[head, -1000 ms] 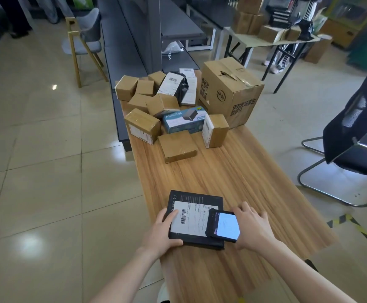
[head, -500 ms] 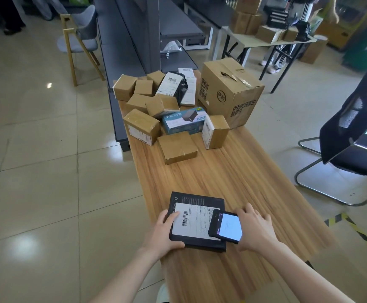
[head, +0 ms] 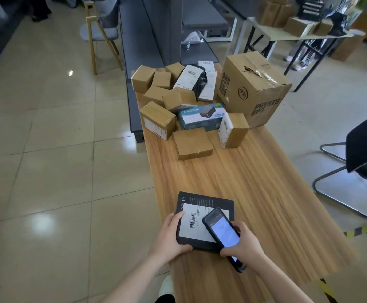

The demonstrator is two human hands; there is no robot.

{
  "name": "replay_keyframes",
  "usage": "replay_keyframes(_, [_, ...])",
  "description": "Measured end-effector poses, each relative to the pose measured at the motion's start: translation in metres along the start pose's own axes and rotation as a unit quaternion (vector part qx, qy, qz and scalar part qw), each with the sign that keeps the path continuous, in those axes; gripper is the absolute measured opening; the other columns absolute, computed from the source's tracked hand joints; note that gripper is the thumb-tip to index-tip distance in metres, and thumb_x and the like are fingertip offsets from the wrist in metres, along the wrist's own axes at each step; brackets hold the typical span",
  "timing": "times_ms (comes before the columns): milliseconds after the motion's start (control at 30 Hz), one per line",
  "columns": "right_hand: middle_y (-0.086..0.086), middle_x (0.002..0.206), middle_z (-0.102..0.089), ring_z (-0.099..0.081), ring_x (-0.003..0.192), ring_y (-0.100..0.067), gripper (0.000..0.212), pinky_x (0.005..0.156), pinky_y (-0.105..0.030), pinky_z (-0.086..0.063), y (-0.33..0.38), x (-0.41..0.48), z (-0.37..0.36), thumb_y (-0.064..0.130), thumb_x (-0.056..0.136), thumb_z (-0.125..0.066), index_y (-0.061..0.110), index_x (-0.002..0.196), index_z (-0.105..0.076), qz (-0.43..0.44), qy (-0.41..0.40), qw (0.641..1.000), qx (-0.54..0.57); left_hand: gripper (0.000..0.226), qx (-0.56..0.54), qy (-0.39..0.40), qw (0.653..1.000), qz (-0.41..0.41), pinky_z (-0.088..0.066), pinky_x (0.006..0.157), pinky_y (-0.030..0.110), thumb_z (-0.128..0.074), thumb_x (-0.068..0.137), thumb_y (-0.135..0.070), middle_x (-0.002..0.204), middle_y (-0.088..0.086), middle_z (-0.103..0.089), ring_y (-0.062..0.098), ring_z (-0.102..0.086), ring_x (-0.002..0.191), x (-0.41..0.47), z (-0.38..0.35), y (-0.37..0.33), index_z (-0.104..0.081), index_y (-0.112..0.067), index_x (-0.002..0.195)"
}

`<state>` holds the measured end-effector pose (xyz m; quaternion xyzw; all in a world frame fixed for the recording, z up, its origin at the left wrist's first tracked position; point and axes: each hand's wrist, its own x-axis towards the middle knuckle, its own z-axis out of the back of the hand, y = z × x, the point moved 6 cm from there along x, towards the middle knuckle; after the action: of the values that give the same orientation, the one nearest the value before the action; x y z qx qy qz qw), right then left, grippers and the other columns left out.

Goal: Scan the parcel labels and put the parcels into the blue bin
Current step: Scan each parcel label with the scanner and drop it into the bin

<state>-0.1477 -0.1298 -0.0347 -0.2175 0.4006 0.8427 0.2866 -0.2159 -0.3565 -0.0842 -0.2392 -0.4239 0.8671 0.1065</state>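
Note:
A flat black parcel with a white barcode label lies near the front of the wooden table. My left hand grips its left edge, thumb on the label. My right hand holds a black handheld scanner tilted over the label's right part, screen lit. Several brown cardboard parcels and a teal USB box are piled at the table's far end. No blue bin is in view.
A large brown carton stands at the far right of the table. A black chair is to the right, grey shelving and a wooden chair beyond, another table with boxes at the back right.
My right hand has lifted and turned the scanner so it angles across the label, closer to me. My left hand stays on the parcel's left edge.

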Motion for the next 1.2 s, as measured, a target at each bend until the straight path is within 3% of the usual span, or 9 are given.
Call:
replay_keyframes(100, [0.011,0.112,-0.052,-0.053,0.099,-0.011,0.091,0.064,-0.02,-0.043,0.009,0.006,-0.001,0.025,0.049,-0.084,0.024,0.13,-0.043,0.022,0.019,1.0,0.002,0.102,-0.018,-0.033,0.999,0.026,-0.036,0.106,0.024,-0.081,0.058,-0.036,0.145,-0.012,-0.031,0.007,-0.038,0.13,-0.017,0.004,0.004,-0.029,-0.034,0.146])
replay_keyframes(233, [0.014,0.108,-0.052,-0.054,0.097,-0.009,0.087,0.062,-0.018,-0.042,0.037,0.009,-0.017,0.025,0.05,-0.084,0.025,0.127,-0.043,0.101,0.082,0.991,-0.041,0.099,-0.05,-0.12,0.988,0.079,-0.036,0.1,0.016,-0.078,0.059,-0.033,0.145,-0.011,-0.032,0.004,-0.04,0.127,-0.061,0.016,0.012,-0.031,-0.034,0.145])
replay_keyframes(433, [0.025,0.099,-0.05,-0.051,0.082,0.008,0.079,0.059,-0.011,-0.037,0.085,-0.015,-0.076,0.023,0.052,-0.086,0.034,0.115,-0.041,0.226,0.21,0.946,-0.098,0.102,-0.066,-0.293,0.936,0.183,-0.032,0.098,0.015,-0.081,0.062,-0.035,0.143,-0.009,-0.032,0.007,-0.04,0.127,-0.175,0.025,0.025,-0.027,-0.029,0.148])
replay_keyframes(600, [0.017,0.1,-0.051,-0.052,0.084,0.0,0.086,0.058,-0.009,-0.036,0.094,-0.083,-0.162,0.022,0.052,-0.088,0.026,0.126,-0.044,0.297,0.325,0.882,-0.165,0.098,-0.063,-0.401,0.868,0.286,-0.035,0.105,0.027,-0.081,0.068,-0.038,0.14,-0.004,-0.033,0.013,-0.037,0.128,-0.303,0.002,0.046,-0.025,-0.027,0.148])
replay_keyframes(767, [0.031,0.096,-0.047,-0.051,0.082,0.011,0.089,0.056,-0.01,-0.037,0.084,-0.182,-0.242,0.021,0.05,-0.086,0.029,0.128,-0.044,0.371,0.433,0.789,-0.229,0.102,-0.106,-0.499,0.773,0.377,-0.036,0.098,0.022,-0.077,0.06,-0.047,0.138,-0.01,-0.029,0.01,-0.036,0.126,-0.433,-0.051,0.062,-0.024,-0.034,0.146])
replay_keyframes(867, [0.029,0.098,-0.05,-0.052,0.084,0.01,0.085,0.057,-0.012,-0.038,0.069,-0.237,-0.278,0.02,0.048,-0.084,0.03,0.122,-0.044,0.404,0.478,0.734,-0.266,0.104,-0.118,-0.54,0.717,0.425,-0.034,0.096,0.021,-0.072,0.055,-0.054,0.143,-0.017,-0.022,0.003,-0.031,0.123,-0.491,-0.087,0.065,-0.022,-0.04,0.146])
replay_keyframes(933, [0.024,0.101,-0.053,-0.055,0.086,0.005,0.082,0.057,-0.015,-0.04,0.056,-0.268,-0.299,0.019,0.048,-0.083,0.028,0.12,-0.046,0.417,0.5,0.7,-0.294,0.103,-0.137,-0.557,0.687,0.446,-0.036,0.095,0.022,-0.071,0.056,-0.053,0.147,-0.017,-0.018,0.007,-0.033,0.127,-0.52,-0.113,0.068,-0.021,-0.041,0.146])
replay_keyframes(1100, [0.016,0.101,-0.056,-0.055,0.084,0.004,0.074,0.049,-0.007,-0.04,0.015,-0.33,-0.348,0.013,0.052,-0.083,0.025,0.115,-0.046,0.423,0.538,0.643,-0.344,0.102,-0.178,-0.578,0.637,0.477,-0.038,0.09,0.02,-0.069,0.055,-0.055,0.143,-0.012,-0.023,0.01,-0.039,0.129,-0.585,-0.17,0.086,-0.022,-0.041,0.145])
replay_keyframes(1200, [0.012,0.102,-0.057,-0.056,0.086,0.002,0.073,0.054,-0.012,-0.04,-0.011,-0.365,-0.379,0.012,0.052,-0.083,0.021,0.115,-0.047,0.423,0.549,0.621,-0.367,0.104,-0.199,-0.575,0.621,0.494,-0.04,0.091,0.021,-0.07,0.058,-0.054,0.148,-0.012,-0.017,0.011,-0.037,0.131,-0.624,-0.191,0.103,-0.02,-0.04,0.147])
